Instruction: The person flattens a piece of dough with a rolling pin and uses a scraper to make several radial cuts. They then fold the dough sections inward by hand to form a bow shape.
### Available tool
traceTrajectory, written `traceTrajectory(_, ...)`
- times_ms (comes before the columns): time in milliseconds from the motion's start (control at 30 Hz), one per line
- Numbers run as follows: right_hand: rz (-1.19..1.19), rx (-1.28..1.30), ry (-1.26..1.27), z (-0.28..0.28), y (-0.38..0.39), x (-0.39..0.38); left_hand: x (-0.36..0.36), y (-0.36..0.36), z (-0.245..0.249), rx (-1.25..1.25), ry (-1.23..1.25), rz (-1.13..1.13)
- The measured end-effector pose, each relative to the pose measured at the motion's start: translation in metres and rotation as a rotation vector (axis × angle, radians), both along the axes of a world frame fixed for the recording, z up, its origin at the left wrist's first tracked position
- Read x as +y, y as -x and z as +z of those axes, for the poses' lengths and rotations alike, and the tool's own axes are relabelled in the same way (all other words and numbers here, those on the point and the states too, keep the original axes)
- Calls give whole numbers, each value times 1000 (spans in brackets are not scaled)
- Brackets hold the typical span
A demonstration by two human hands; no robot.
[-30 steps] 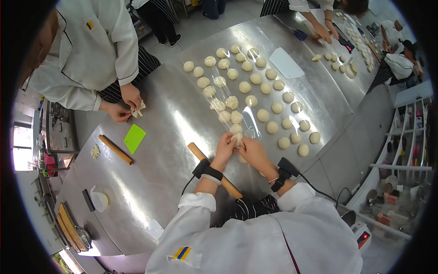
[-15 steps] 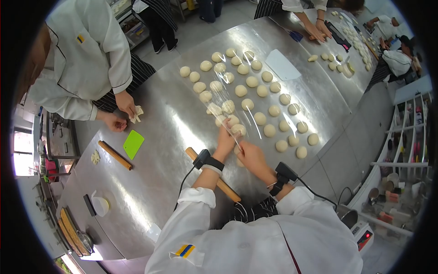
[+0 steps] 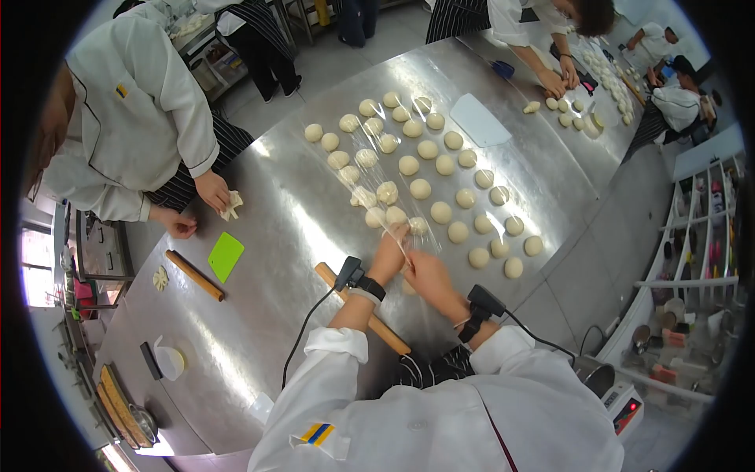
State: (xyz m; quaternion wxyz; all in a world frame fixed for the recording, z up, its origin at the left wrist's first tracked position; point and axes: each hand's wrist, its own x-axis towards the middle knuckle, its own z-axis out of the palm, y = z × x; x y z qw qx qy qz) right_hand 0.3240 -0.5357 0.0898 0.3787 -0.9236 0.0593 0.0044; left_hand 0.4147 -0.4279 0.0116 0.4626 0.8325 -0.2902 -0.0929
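Observation:
Clear plastic film (image 3: 363,141) lies wrinkled over several round dough balls (image 3: 420,189) set out in loose rows on the steel table. At the near edge of the rows, my left hand (image 3: 391,256) is closed on the film. Close beside it, my right hand (image 3: 431,277) pinches the same film, which hangs in folds below the fingers. A dough ball (image 3: 408,287) shows partly beneath my hands. Under my left forearm lies a wooden rolling pin (image 3: 388,335).
A white scraper (image 3: 480,120) sits beyond the dough. To the left are a green scraper (image 3: 226,257), another rolling pin (image 3: 194,275) and a plastic jug (image 3: 169,359). A co-worker's hand (image 3: 212,191) holds dough at left; another person's hands (image 3: 557,79) work at the far end.
The view has shifted slightly. My hands stay together on the film, the fold between them a little changed. The left co-worker's hands have moved farther apart.

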Motion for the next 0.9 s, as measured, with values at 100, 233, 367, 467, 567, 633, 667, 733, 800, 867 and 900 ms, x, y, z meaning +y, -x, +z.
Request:
traceTrajectory(100,-22,6,1,-6,0,3,-5,8,2,298,13,124)
traceTrajectory(233,-20,-37,5,-12,0,3,-5,7,1,325,127,82)
traceTrajectory(367,-11,6,-14,-8,1,6,5,8,-7,-117,107,43)
traceTrajectory(467,-11,-55,-18,-12,2,7,12,20,5,29,183,324)
traceTrajectory(567,-7,-93,-22,-17,3,8,10,27,5,80,96,552)
traceTrajectory(633,13,-96,-13,-20,3,8,5,25,0,-259,-82,507)
traceTrajectory(667,48,-97,5,-26,3,8,3,22,0,-273,-70,504)
traceTrajectory(733,86,-50,15,-21,2,9,4,18,-6,-109,-189,469)
traceTrajectory(800,115,-81,-64,-36,3,10,14,24,-26,-239,-84,432)
traceTrajectory(867,109,-156,-108,-33,3,15,20,31,-9,50,39,541)
traceTrajectory(900,128,-181,-101,-29,2,15,31,30,-35,89,129,622)
